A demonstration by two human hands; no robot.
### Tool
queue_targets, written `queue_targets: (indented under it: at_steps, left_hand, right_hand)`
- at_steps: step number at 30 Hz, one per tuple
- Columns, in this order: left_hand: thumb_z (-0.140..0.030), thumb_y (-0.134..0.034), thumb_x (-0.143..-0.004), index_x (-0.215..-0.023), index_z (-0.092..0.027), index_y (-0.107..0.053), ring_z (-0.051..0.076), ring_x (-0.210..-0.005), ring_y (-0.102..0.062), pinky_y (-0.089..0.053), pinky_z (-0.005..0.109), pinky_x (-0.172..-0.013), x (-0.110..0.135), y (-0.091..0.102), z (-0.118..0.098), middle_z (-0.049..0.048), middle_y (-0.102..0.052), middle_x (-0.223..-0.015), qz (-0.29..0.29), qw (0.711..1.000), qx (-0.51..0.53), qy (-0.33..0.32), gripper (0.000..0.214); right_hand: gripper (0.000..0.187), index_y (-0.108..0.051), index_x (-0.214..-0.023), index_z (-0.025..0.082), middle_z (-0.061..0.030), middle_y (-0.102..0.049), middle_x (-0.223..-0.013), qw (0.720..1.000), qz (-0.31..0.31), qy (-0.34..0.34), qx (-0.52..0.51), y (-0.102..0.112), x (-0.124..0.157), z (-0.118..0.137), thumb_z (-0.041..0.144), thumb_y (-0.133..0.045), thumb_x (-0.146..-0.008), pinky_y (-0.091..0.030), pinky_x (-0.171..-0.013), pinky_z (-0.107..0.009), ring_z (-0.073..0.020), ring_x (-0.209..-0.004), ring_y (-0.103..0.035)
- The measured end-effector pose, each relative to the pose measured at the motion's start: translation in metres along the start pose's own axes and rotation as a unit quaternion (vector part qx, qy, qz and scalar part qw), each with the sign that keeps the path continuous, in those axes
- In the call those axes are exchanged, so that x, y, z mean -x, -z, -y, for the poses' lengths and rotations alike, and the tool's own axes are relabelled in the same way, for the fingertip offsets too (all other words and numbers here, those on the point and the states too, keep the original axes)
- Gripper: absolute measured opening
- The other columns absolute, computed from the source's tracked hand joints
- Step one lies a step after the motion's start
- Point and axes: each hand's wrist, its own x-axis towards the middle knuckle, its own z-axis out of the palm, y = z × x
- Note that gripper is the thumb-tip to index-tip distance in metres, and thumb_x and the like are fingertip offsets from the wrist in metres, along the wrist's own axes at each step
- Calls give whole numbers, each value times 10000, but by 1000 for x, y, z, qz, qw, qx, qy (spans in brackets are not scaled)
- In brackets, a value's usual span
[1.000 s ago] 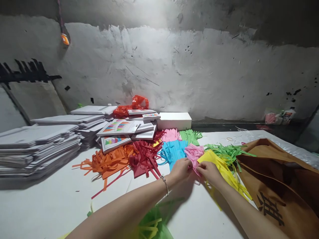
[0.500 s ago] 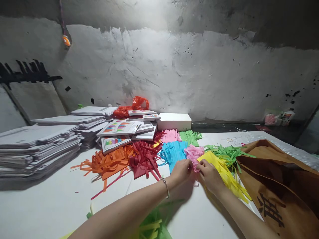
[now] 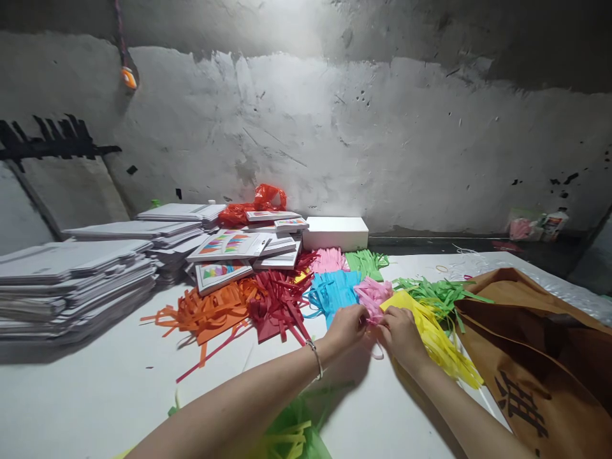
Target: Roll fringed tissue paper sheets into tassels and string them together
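My left hand (image 3: 347,326) and my right hand (image 3: 402,335) meet at the near end of a pink bundle of cut paper strips (image 3: 372,296) on the white table (image 3: 95,389). Both hands have their fingers pinched together on the bundle's end. A yellow strip bundle (image 3: 437,338) lies just right of my right hand. A blue bundle (image 3: 333,290) lies just beyond my left hand. A thin bracelet circles my left wrist.
Red (image 3: 277,306), orange (image 3: 210,311) and green (image 3: 437,292) strip piles spread across the table. Stacks of white booklets (image 3: 71,280) fill the left side. A white box (image 3: 335,232) stands at the back, a brown bag (image 3: 540,357) at the right, green material (image 3: 291,433) near me.
My right hand has edged slightly left toward my left hand at the pink bundle's end. The yellow bundle shifted a little with it.
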Motion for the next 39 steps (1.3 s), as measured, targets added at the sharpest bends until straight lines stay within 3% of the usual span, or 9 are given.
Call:
queue_targets:
  at_steps: [6,19,24,27,39]
  left_hand:
    - [-342,-651,-976,-1004,-154,-684,205,-941,-675,-558,414,-870,2,0,-2,45,-706,-1007,-12,1000,9,-22,193]
    - [-356,-633,-987,-898,-154,-670,174,-824,-661,-553,371,-810,1,-4,2,18,-690,-897,-14,999,13,-26,223]
    - [-352,-627,-991,-909,-158,-672,173,-833,-661,-556,367,-809,0,-5,3,24,-693,-919,-20,999,16,-27,215]
    - [-362,-622,-990,-895,-164,-668,174,-834,-650,-543,369,-819,0,-7,3,25,-688,-914,-26,999,17,-27,224]
    - [-370,-631,-975,-886,-167,-665,193,-870,-642,-506,400,-869,0,-8,2,22,-683,-904,-30,999,14,-25,224]
  right_hand:
    - [165,-646,-860,159,0,-662,-909,1000,11,-8,-10,-1,0,-3,286,-668,-964,-534,-863,-382,-167,-894,-646]
    - [221,-627,-833,164,5,-643,-874,999,19,-12,-37,-6,1,-7,340,-666,-961,-520,-819,-357,-160,-846,-627]
    - [105,-674,-943,176,-13,-667,-982,999,16,22,-40,5,3,6,276,-652,-967,-470,-980,-452,-193,-973,-627]
    - [134,-670,-877,171,-5,-668,-927,998,14,30,-47,6,2,10,259,-642,-973,-461,-992,-451,-188,-956,-631]
    - [217,-660,-860,165,-4,-678,-893,992,37,-64,-104,0,-4,1,350,-656,-975,-537,-873,-387,-170,-898,-658]
